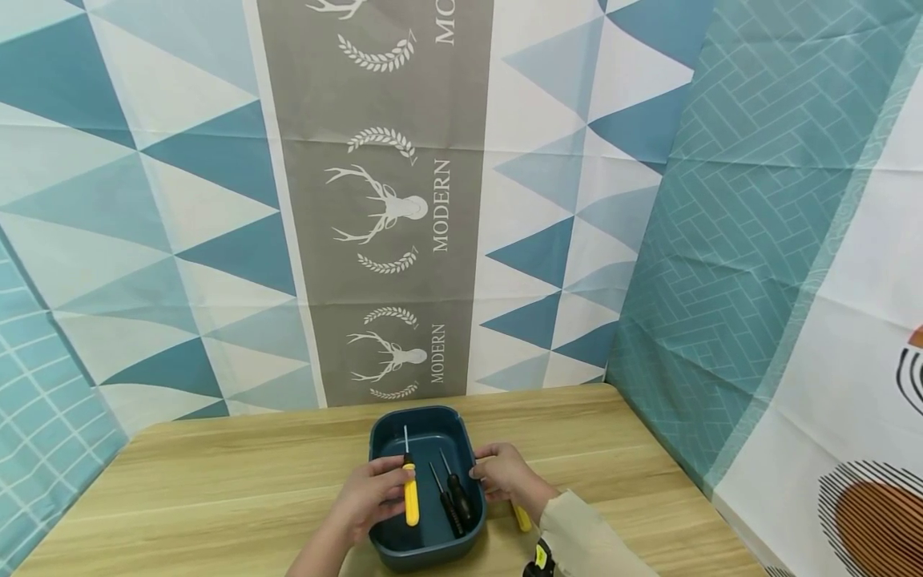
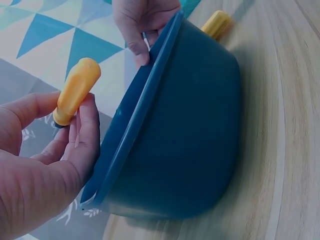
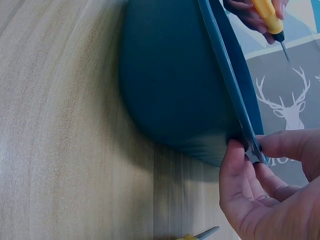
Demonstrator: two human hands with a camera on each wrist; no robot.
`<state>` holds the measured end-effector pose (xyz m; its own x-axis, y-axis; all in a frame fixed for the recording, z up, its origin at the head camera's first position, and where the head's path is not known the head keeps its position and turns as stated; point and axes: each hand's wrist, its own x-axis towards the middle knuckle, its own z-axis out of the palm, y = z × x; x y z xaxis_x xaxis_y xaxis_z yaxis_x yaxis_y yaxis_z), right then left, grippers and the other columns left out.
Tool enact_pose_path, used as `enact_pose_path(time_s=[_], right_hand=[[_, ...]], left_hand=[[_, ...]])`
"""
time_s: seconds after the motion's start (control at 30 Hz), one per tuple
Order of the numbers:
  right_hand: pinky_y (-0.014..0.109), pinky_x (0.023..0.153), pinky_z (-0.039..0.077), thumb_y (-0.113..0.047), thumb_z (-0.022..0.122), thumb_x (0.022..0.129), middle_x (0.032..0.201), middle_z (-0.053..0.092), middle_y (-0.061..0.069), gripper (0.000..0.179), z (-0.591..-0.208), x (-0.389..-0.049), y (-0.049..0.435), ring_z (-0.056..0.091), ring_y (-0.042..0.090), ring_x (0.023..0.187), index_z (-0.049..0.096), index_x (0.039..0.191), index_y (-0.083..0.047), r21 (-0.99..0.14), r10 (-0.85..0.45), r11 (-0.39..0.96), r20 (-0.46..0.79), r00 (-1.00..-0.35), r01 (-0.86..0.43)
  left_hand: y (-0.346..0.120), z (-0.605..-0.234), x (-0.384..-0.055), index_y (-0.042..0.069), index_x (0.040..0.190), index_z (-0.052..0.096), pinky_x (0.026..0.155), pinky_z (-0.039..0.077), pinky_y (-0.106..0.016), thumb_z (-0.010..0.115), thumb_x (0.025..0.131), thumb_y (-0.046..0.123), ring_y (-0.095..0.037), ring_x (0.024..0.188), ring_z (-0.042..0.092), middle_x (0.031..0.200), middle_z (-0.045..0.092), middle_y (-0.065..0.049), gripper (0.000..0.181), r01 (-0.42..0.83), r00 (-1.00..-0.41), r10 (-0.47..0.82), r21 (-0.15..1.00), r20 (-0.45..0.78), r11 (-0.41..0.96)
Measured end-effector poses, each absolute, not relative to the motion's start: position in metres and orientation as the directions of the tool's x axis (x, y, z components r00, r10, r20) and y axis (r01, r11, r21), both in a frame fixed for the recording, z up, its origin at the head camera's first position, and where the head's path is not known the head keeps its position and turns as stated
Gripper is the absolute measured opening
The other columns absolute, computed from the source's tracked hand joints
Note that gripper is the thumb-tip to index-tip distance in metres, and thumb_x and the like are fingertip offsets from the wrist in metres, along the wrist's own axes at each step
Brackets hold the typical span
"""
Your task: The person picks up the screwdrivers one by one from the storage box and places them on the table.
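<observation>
Left hand (image 2: 42, 162) pinches one yellow screwdriver (image 1: 411, 506) over the bin (image 1: 427, 554); right hand (image 1: 507, 473) pinches the rim (image 3: 227, 75). Seems loading or unloading, cannot tell which; next move likely calls for a steady bin. Count: one bin between hands, two black screwdrivers (image 1: 459, 498) inside nearer right hand, one yellow handle (image 1: 522, 519) beside right hand

This looks like a curtained-off corner, whether home or workshop I cannot tell. Creased hangings (image 1: 389, 96) printed with triangles and stag heads rise beyond the left hand (image 1: 369, 498) and its grip; a wood-grain table (image 1: 238, 489) lies beneath.
</observation>
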<state>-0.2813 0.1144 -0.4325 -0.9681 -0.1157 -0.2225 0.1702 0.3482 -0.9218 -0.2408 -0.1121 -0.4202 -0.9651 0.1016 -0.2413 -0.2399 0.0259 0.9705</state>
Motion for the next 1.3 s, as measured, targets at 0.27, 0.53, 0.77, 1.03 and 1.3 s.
enact_pose_path(time_s=[0.27,0.53,0.77,1.03,1.3], right_hand=[[0.032,0.058,0.053,-0.005,0.061,0.085,0.09,0.063,0.011,0.033,-0.432,-0.281,0.115,0.061,0.019,0.07,0.054,0.117,0.001,-0.921,-0.114,0.351,-0.221,-0.968,0.169],[0.032,0.058,0.053,-0.005,0.061,0.085,0.091,0.062,0.011,0.034,-0.432,-0.281,0.114,0.06,0.02,0.07,0.054,0.117,0.001,-0.921,-0.113,0.35,-0.222,-0.968,0.17],[0.032,0.058,0.053,-0.005,0.061,0.084,0.092,0.061,0.011,0.034,-0.432,-0.282,0.115,0.059,0.021,0.072,0.054,0.117,0.001,-0.919,-0.101,0.352,-0.226,-0.969,0.177],[0.031,0.058,0.052,-0.004,0.061,0.084,0.089,0.061,0.011,0.035,-0.432,-0.28,0.115,0.058,0.02,0.07,0.054,0.118,0.002,-0.925,-0.112,0.34,-0.218,-0.97,0.169],[0.031,0.057,0.051,-0.004,0.061,0.083,0.087,0.061,0.01,0.036,-0.431,-0.279,0.114,0.057,0.02,0.069,0.054,0.118,0.002,-0.929,-0.119,0.33,-0.214,-0.97,0.165]], left_hand=[[-0.12,-0.418,-0.24,-0.008,0.132,0.042,0.075,0.057,-0.037,0.065,0.085,0.019,-0.018,0.084,0.059,0.103,0.062,-0.012,0.059,-0.234,-0.968,0.085,0.972,-0.235,0.02],[-0.133,-0.415,-0.236,-0.011,0.135,0.034,0.075,0.056,-0.034,0.063,0.087,0.018,-0.016,0.084,0.06,0.101,0.063,-0.008,0.064,-0.19,-0.973,0.132,0.982,-0.189,0.008],[-0.145,-0.417,-0.236,-0.011,0.136,0.031,0.075,0.056,-0.034,0.062,0.088,0.019,-0.015,0.082,0.061,0.1,0.062,-0.007,0.064,-0.189,-0.972,0.139,0.982,-0.19,0.018],[-0.157,-0.42,-0.233,-0.013,0.137,0.03,0.075,0.055,-0.035,0.061,0.089,0.022,-0.018,0.087,0.064,0.105,0.063,-0.01,0.066,-0.173,-0.972,0.154,0.983,-0.179,0.052],[-0.171,-0.424,-0.23,-0.014,0.138,0.027,0.075,0.055,-0.035,0.06,0.09,0.024,-0.02,0.09,0.065,0.109,0.063,-0.013,0.069,-0.169,-0.973,0.148,0.984,-0.176,0.06]])
